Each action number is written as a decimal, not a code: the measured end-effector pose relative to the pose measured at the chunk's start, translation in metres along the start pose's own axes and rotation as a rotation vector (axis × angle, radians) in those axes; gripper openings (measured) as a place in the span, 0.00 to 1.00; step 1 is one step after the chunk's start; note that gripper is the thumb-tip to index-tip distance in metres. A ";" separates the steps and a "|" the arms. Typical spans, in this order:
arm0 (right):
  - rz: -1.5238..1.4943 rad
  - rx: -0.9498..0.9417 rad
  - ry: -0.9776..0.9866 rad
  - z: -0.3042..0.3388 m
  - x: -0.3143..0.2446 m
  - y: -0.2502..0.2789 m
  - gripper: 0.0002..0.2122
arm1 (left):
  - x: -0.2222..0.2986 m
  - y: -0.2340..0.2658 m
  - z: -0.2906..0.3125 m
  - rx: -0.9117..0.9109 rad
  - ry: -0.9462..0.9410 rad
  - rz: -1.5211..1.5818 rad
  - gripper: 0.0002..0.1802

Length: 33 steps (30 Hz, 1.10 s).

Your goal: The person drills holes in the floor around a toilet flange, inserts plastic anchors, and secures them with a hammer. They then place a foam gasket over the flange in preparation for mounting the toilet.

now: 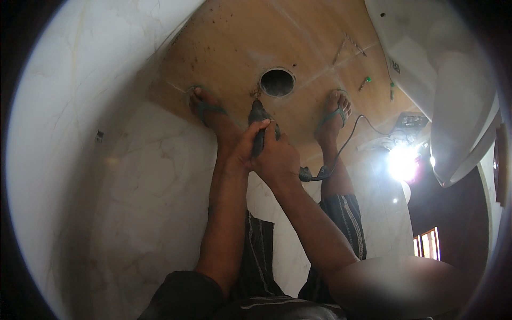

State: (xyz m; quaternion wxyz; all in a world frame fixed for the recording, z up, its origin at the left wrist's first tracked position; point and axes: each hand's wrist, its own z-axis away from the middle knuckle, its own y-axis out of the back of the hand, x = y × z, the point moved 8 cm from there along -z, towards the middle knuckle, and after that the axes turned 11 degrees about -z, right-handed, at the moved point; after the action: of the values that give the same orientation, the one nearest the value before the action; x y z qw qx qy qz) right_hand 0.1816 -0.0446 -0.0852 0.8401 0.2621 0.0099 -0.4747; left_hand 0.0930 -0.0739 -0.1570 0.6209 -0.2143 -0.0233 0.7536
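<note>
Both my hands are closed round a dark power drill, which points away from me at the tan tiled floor. On the left side of its body sits my left hand. My right hand wraps the rear and handle, where a dark cord comes out and runs to the right. The drill's tip is just left of a round hole with a pale rim. Some dusty debris lies at the tip; whether the bit touches the floor I cannot tell.
My sandalled feet stand either side of the hole. Drill bits and green-topped screws lie at the far right. A white ceramic fixture stands right, near a floor drain cover and a bright light. Marble-look wall rises left.
</note>
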 end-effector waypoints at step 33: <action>-0.028 -0.056 -0.005 0.000 -0.003 0.003 0.48 | 0.011 -0.007 0.011 0.087 -0.037 -0.121 0.20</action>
State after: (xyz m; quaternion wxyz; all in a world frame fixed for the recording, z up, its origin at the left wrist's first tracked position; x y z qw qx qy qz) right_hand 0.1823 -0.0416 -0.0830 0.8404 0.2371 0.0248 -0.4867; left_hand 0.0941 -0.0597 -0.1480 0.6737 -0.1712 -0.0150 0.7188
